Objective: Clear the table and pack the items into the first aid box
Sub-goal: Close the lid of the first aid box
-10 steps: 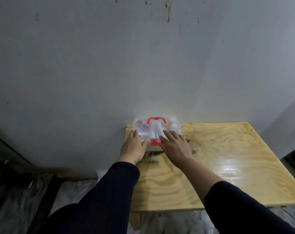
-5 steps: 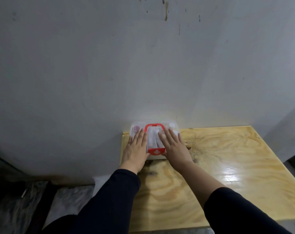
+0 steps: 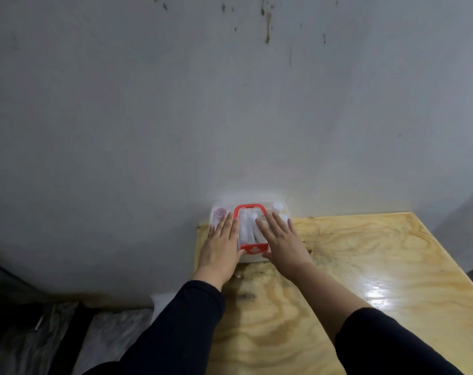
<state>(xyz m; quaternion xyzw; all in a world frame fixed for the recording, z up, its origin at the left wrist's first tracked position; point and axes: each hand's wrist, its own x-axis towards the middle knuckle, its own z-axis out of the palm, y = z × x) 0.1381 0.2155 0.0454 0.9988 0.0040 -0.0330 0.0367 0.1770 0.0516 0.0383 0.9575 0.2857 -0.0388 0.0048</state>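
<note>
A clear plastic first aid box (image 3: 276,204) with a red handle (image 3: 249,207) and a red cross latch (image 3: 254,249) lies flat at the table's far left corner, against the wall. White bottles and a pink-capped one show through its lid. My left hand (image 3: 221,247) lies flat on the lid's left half, fingers together and stretched out. Spread over the right half of the lid is my right hand (image 3: 283,240), its thumb beside the latch. Neither hand holds anything; both palms rest on the lid.
The light plywood table (image 3: 365,266) runs right and toward me, shiny with a light glare. A grey stained wall (image 3: 230,104) stands directly behind the box. Left of the table the floor drops away, with dark and pale sheets lying on it.
Both hands slid forward from the box's front edge onto its lid and flattened there. The lid now lies level under them, and the view has tilted up slightly.
</note>
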